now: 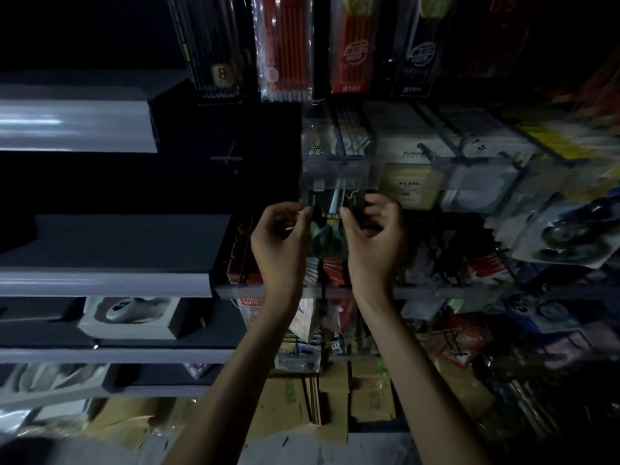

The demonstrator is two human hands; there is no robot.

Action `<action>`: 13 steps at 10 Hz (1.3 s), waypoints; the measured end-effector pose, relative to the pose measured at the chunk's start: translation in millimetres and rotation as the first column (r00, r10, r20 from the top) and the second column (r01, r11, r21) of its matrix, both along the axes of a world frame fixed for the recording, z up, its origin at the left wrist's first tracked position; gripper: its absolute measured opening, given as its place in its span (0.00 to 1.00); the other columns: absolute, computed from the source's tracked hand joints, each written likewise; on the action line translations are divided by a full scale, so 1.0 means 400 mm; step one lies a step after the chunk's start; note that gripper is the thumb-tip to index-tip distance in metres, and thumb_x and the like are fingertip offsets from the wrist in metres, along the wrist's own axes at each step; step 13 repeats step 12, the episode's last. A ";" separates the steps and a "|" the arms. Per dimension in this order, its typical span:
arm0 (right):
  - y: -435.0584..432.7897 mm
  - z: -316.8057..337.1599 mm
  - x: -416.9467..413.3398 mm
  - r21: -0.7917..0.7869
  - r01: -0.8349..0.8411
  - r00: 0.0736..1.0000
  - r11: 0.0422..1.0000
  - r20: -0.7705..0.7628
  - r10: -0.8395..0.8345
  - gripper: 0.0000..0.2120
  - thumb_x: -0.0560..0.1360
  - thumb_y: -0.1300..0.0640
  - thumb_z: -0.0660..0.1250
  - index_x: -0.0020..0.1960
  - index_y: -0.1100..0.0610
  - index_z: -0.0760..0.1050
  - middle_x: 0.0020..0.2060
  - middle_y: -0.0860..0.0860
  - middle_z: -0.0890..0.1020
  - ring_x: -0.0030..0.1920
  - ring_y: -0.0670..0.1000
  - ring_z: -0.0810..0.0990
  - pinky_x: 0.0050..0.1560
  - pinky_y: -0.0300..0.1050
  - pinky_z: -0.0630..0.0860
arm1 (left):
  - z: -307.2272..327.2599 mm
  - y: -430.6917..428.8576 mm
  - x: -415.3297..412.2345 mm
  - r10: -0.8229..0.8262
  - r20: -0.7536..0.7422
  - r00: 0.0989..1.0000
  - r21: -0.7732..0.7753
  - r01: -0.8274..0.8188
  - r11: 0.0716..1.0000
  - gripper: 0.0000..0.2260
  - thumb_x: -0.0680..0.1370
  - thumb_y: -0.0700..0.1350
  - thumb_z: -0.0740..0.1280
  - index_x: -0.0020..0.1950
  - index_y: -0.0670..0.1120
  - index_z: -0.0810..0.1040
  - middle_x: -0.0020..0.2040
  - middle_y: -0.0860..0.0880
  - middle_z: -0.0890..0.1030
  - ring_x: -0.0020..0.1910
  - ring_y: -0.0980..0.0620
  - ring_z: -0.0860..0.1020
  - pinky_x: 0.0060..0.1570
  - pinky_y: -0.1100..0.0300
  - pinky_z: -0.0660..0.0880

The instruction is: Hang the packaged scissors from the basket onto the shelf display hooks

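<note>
scissors pack | sides behind left hand, right hand | top murky

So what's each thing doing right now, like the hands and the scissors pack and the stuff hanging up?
left hand, pinching the pack's left edge.
right hand, fingers curled on the pack's right edge.
scissors pack, upright, held just under the clear tag; too dark to tell if it is on a hook.
clear tag, on the hook's front end, above the pack.
pen packs, hanging in a row above.
cardboard boxes, on the floor.
</note>
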State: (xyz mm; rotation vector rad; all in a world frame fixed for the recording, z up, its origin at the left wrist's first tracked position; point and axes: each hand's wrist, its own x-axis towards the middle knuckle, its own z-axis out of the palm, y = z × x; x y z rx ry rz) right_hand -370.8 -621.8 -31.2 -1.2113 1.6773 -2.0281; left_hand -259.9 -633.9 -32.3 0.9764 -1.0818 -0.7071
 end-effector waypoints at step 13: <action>0.155 -0.038 -0.067 0.274 -0.149 0.966 0.950 -0.167 0.199 0.30 0.76 0.48 0.76 0.76 0.48 0.71 0.67 0.42 0.78 0.66 0.35 0.74 0.66 0.35 0.72 | -0.073 0.134 0.057 -0.094 0.561 0.822 0.107 0.041 0.993 0.19 0.80 0.51 0.74 0.70 0.51 0.78 0.65 0.52 0.81 0.61 0.54 0.81 0.56 0.49 0.82</action>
